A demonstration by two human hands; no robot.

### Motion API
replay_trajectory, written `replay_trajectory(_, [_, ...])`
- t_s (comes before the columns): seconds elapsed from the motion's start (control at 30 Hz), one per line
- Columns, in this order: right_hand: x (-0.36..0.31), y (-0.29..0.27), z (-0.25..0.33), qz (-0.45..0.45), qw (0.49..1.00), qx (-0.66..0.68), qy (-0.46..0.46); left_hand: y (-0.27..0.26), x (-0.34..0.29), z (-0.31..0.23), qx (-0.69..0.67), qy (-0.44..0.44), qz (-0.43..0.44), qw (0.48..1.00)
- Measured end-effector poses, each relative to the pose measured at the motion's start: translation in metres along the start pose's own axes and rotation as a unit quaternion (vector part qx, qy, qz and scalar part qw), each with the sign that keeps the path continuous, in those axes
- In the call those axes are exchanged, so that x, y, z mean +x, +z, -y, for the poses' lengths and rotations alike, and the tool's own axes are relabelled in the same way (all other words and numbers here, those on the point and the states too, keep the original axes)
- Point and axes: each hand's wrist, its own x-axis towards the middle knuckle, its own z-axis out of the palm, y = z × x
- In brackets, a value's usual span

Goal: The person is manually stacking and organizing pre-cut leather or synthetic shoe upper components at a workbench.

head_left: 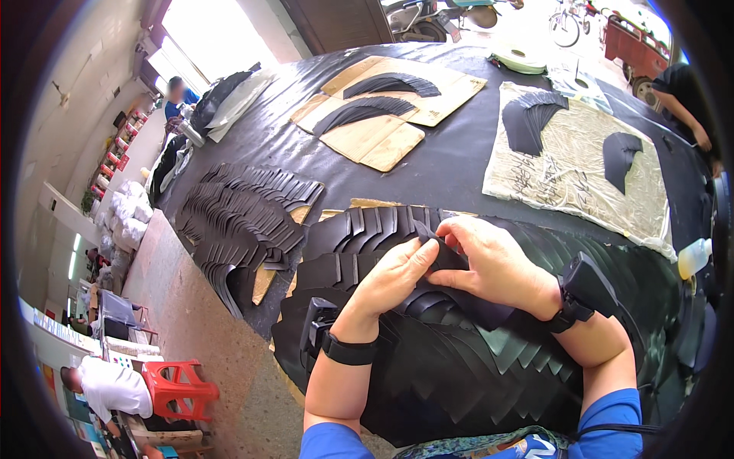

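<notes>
Both hands meet over a wide spread of overlapping black, leather-like cut pieces [459,367] in front of me. My left hand [399,271] pinches the edge of one black piece [445,258] between thumb and fingers. Its other side is gripped by my right hand [493,256], thumb below and fingers curled above. Part of this piece is hidden behind the fingers, and its lower end blends into the dark pieces beneath. Rows of curved pieces [359,229] fan out just beyond my left hand.
Left of the spread lies another heap of black pieces [237,206]. Farther back, cardboard sheets [382,149] and a pale wrapped board [558,180] bear fanned pieces. A bottle [694,258] stands at the right. A red stool [180,390] and other people [115,386] are off to the left.
</notes>
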Motion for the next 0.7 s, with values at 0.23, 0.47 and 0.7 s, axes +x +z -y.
replay_trajectory(0.23, [0.003,-0.006,-0.012,0.052,0.971,0.185,0.141,0.001,0.005,0.007,0.076,0.064,0.013,0.995])
replay_trajectory(0.47, [0.014,-0.037,-0.061,-0.05,0.971,0.154,0.177,-0.003,0.005,0.001,0.196,0.056,0.061,0.977])
replay_trajectory(0.7, [0.016,-0.004,-0.098,0.073,0.945,0.218,0.232,0.018,0.008,0.023,0.549,0.229,0.015,0.804])
